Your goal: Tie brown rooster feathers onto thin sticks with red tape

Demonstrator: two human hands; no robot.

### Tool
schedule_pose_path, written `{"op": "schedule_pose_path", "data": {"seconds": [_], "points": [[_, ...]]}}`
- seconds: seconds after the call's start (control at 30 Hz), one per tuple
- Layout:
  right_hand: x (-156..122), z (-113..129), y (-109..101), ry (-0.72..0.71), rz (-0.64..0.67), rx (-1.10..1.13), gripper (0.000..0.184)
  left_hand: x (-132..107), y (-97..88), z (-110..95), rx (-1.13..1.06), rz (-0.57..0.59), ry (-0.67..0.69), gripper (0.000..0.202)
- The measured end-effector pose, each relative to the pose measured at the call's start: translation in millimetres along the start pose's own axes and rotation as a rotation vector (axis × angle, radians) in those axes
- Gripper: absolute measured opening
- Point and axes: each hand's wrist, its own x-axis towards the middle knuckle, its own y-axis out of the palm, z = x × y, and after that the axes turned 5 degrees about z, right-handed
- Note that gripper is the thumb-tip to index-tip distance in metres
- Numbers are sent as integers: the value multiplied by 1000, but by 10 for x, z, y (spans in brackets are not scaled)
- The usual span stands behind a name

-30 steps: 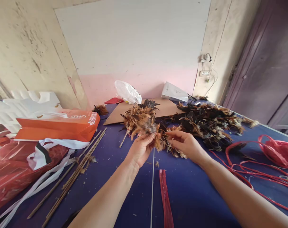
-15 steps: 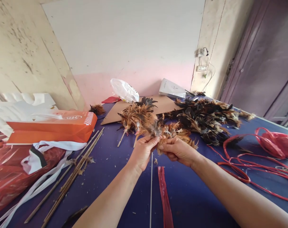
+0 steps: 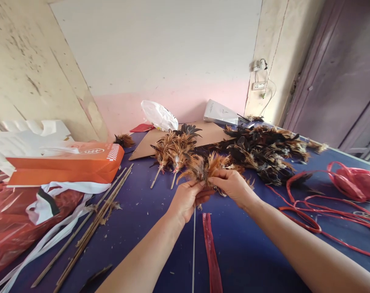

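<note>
Over the middle of the blue table, my left hand (image 3: 189, 197) pinches a bunch of brown and grey feathers (image 3: 200, 167) by its lower end. My right hand (image 3: 230, 184) is closed at the right side of the same bunch, thumb and finger pressed on orange-brown feathers. The quill ends are hidden by my fingers. Just beyond lie two feather dusters (image 3: 179, 150) with short stick handles. A large heap of black and brown feathers (image 3: 261, 152) lies behind and to the right of my right hand. Below my hands lies a flat red plastic strip (image 3: 211, 252).
Thin wooden sticks (image 3: 96, 224) lie at left, beside an orange paper bag (image 3: 66, 162) and a red plastic bag (image 3: 14, 224). Tangled red plastic ribbon (image 3: 352, 183) spreads at right. Cardboard (image 3: 145, 144), a white plastic bag (image 3: 159, 115) and a white box (image 3: 220, 112) are at the back.
My right hand has moved up and slightly right, onto the feathers. The bunch now fans wider between my hands, and the left hand's fingers show beneath it.
</note>
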Motion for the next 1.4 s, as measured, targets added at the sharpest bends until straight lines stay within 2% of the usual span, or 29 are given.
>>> {"op": "schedule_pose_path", "data": {"seconds": [0.17,0.33,0.53,0.73,0.87,1.0,1.17,1.3,1.4], "points": [[-9,-17,6,-60,-56,-217,19,-5,17,30,7,23,-9,18],[-6,-15,16,-54,-66,-265,18,-6,33,37,59,-21,9,11],[1,-14,-2,22,-38,-70,19,4,26,34,79,-32,17,9],[-24,67,-20,88,66,136,18,-4,-9,31,60,87,-73,15],[-30,91,-38,82,105,151,14,-12,-17,32,79,100,-89,14],[-23,70,-54,68,134,124,13,-11,-9,51,175,105,-18,15],[-16,28,-33,47,86,229,20,10,-8,49,314,54,177,19],[-26,19,-14,31,121,311,20,19,-30,45,278,109,175,24],[-35,9,-14,-7,195,357,19,14,-41,54,289,173,157,23]]}}
